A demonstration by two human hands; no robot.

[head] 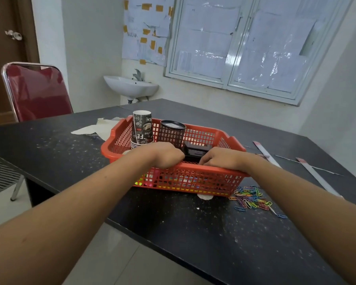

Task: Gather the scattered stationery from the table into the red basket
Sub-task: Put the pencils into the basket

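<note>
Reaches with left hand [166,154] and right hand [221,158] over near rim of basket [193,180], mid-frame on table [49,147]; curls fingers inside, hidden, so cannot tell grip; clips [251,199] loose lower right, just beside basket.

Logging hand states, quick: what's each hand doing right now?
Left hand: inside the red basket, fingers curled down out of sight; grip cannot be told.
Right hand: also inside, fingers curled beside a black object; grip cannot be told.
</note>
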